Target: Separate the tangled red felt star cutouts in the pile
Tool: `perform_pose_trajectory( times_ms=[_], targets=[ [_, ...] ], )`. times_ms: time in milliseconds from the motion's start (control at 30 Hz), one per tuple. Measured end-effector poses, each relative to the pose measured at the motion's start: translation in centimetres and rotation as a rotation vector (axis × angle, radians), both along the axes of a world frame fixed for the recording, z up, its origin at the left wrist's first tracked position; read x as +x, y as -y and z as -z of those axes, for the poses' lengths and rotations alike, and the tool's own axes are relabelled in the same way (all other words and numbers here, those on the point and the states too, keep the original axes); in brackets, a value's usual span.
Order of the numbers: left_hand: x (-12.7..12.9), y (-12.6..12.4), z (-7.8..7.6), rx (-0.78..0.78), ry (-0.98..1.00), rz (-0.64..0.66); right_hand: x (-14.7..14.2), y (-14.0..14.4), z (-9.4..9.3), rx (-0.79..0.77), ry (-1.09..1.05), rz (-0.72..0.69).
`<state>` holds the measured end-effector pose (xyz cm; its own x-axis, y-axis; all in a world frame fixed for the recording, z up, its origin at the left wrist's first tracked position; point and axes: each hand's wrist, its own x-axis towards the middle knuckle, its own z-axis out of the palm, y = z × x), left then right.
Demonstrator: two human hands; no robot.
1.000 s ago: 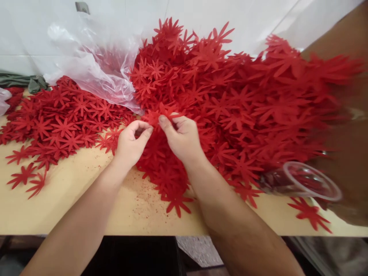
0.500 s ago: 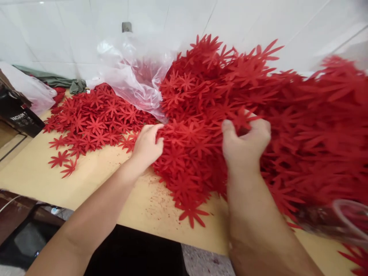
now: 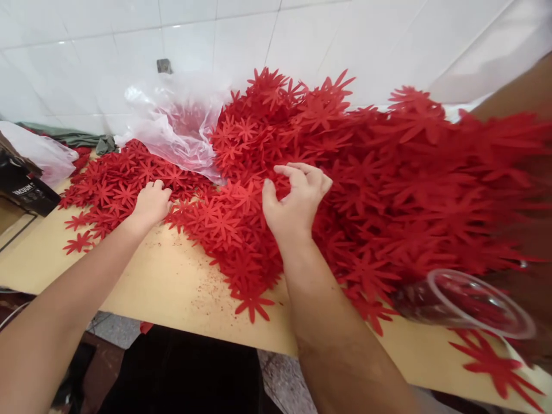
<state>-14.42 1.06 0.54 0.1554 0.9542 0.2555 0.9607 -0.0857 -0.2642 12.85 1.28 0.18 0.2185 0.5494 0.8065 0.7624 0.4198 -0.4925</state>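
Note:
My left hand [image 3: 153, 202] rests at the near edge of the smaller pile of red cut-out flowers [image 3: 112, 178]. Its fingers curl down into the pile, and whatever they grip is hidden. Over the middle of the larger heap of red flowers [image 3: 366, 172], my right hand [image 3: 297, 198] hovers with thumb and fingers apart and nothing visible between them. The flowers are flat, with several narrow petals each. A crumpled clear plastic bag [image 3: 185, 138] lies between the two piles, with red showing through it.
A clear plastic cup [image 3: 470, 305] lies on its side at right, beside a loose red flower [image 3: 500, 365]. A black box [image 3: 28, 178] stands at far left near a white bag [image 3: 41, 149] and green cloth [image 3: 81, 138]. Tiled wall [image 3: 241, 40] closes off the back.
My left hand has moved left from the larger heap to the smaller pile. My right hand has let go of a red flower and spread its fingers. The view has turned right.

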Motion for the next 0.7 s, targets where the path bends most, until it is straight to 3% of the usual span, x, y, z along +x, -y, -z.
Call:
perform_pose_trajectory(
  times_ms=[133, 333, 700],
  targets=[
    [-0.4, -0.4, -1.3, -0.045, 0.006, 0.015, 0.0, 0.4, -0.7, -0.007, -0.053, -0.044],
    [-2.0, -0.6, -4.3, 0.022, 0.294, -0.130, -0.3, 0.5, -0.9, -0.003, -0.091, -0.084],
    [-5.0, -2.1, -6.6, 0.419, 0.832, -0.107, -1.2, 1.3, -1.4, 0.121, -0.012, -0.048]
  ],
)
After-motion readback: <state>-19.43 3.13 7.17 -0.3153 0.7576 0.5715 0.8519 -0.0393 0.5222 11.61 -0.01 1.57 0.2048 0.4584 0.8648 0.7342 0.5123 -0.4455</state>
